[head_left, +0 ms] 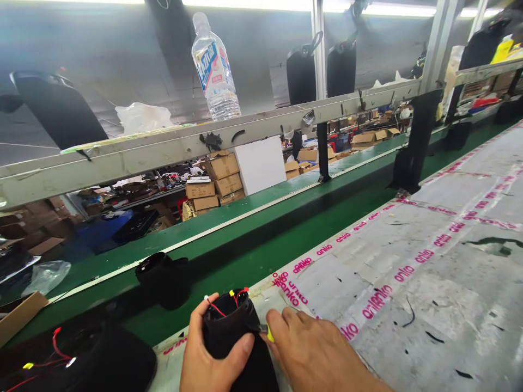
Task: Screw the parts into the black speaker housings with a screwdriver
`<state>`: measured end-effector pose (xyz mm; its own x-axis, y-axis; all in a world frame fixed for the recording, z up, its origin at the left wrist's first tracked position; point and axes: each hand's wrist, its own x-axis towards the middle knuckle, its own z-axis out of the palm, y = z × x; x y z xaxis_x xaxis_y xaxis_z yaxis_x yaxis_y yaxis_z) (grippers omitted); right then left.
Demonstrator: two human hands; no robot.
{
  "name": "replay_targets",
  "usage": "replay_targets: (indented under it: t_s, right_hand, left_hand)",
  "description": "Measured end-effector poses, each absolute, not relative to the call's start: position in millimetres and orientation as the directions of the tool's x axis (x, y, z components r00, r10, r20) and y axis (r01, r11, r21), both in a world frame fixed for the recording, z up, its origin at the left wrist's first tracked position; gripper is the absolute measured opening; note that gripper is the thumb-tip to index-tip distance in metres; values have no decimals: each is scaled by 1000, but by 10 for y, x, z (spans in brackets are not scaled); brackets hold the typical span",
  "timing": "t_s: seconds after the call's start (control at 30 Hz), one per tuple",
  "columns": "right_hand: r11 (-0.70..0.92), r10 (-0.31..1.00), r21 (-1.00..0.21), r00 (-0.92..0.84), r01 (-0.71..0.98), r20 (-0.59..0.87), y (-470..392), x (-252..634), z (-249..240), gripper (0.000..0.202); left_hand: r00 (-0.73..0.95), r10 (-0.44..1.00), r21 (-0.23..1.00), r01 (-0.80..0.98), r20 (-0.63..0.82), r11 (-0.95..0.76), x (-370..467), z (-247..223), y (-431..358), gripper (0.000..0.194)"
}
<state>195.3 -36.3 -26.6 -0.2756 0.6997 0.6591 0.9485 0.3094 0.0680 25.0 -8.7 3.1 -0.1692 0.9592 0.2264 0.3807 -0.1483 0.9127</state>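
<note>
My left hand (218,354) is wrapped around a black fabric-covered speaker housing (226,337), thumb across its near side. Its open top faces up, and thin red wires with white, yellow and red connectors stick out of it. At the right side of the rim, my right hand (312,345) is closed on a small yellow tool (268,333) with a grey blade-like tip. That tip meets the housing just below the rim; most of the tool is hidden in my fingers.
Another black housing (110,354) with red wires lies at lower left. One more black housing (163,277) sits on the green conveyor belt (261,256). The taped grey work surface (408,305) at right carries black scraps. A plastic bottle (214,71) stands on the shelf rail above.
</note>
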Motion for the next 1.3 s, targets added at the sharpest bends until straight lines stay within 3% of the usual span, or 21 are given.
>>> replay_targets:
  t_s: [0.3,0.4,0.53,0.77,1.3]
  right_hand:
    - [342,697,77,-307,937,648,-367,1997,-261,25]
    - [374,719,4,-293,927,630,-348,1982,-240,22]
    - [427,771,-194,-244,883,589,-345,1965,-213,14]
    - [386,828,-252,-212,887,520,-365,1899,-263,11]
    - [390,852,-317,-209,864,480,-389,1903,-236,4]
  left_hand:
    - [-179,960,933,328,215,-147,266,5,-82,86]
    - [-146,984,983,165,100,-75,275,70,-99,90]
    - [-130,991,1000,7,-21,22,285,149,-116,99]
    - [-123,992,992,121,37,-22,268,133,-108,96]
    - [-167,983,986,160,71,-44,304,174,-135,88]
